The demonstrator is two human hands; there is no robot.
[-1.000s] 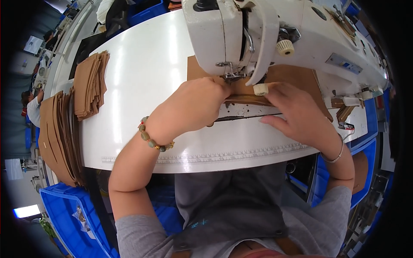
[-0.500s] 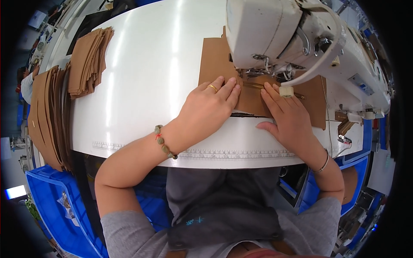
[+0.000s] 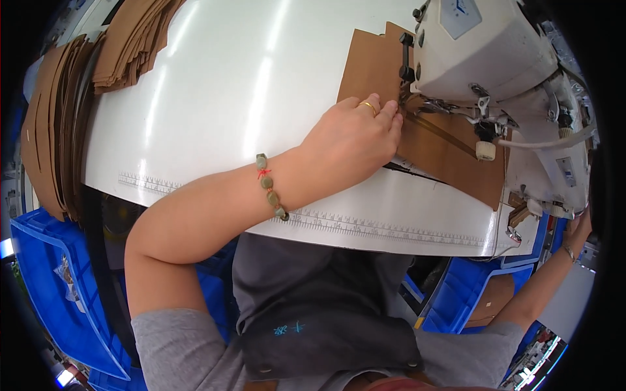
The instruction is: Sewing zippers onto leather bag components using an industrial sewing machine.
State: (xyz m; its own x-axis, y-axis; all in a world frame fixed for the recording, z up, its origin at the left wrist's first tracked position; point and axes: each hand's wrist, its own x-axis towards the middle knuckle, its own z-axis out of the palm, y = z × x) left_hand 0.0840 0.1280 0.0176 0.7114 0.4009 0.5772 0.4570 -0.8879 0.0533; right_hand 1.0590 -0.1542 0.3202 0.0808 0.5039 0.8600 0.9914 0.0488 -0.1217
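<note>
My left hand (image 3: 362, 133) presses down with its fingers laid on a brown flat panel (image 3: 368, 68), beside the presser foot of a white sewing machine (image 3: 486, 62). Nothing is gripped in that hand. The panel lies partly under the machine head, and a narrow shiny strip (image 3: 447, 135) runs along it to the right of the needle area. At the far right rim, my right hand (image 3: 579, 223) is up against the end of the machine. Its fingers are mostly hidden, so what it touches there cannot be made out.
Stacks of brown panels (image 3: 62, 130) stand at the left of the white table (image 3: 215, 124). A printed ruler scale (image 3: 391, 231) runs along the table's front edge. Blue bins (image 3: 59, 287) sit below at both sides. A pale hose (image 3: 548, 143) curves in front of the machine.
My right hand has left the panel and moved right to the machine's end. My left hand stays on the panel. The view has swung to the right.
</note>
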